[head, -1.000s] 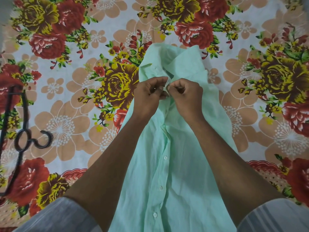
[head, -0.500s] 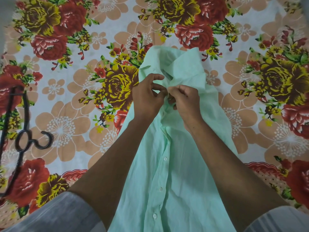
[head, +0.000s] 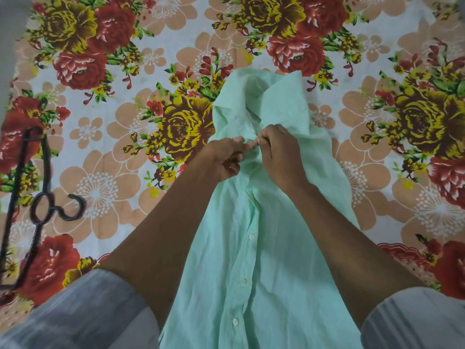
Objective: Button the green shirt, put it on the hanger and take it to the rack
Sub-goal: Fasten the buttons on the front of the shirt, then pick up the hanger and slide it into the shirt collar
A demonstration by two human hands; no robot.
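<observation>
The green shirt [head: 254, 248] lies front-up along the middle of the floral bedsheet [head: 125, 137], collar away from the person, its lower buttons done up. Just below the collar, the left hand [head: 224, 159] and right hand [head: 281, 154] meet, fingertips pinching the placket together. The dark hanger [head: 37, 210] lies well apart at the sheet's left edge.

Mint-green shirt [head: 264, 273], white buttons [head: 251, 237]; bedsheet [head: 105, 137] red, yellow, peach floral on white; black hanger [head: 37, 212]; grey sleeves [head: 83, 316].
</observation>
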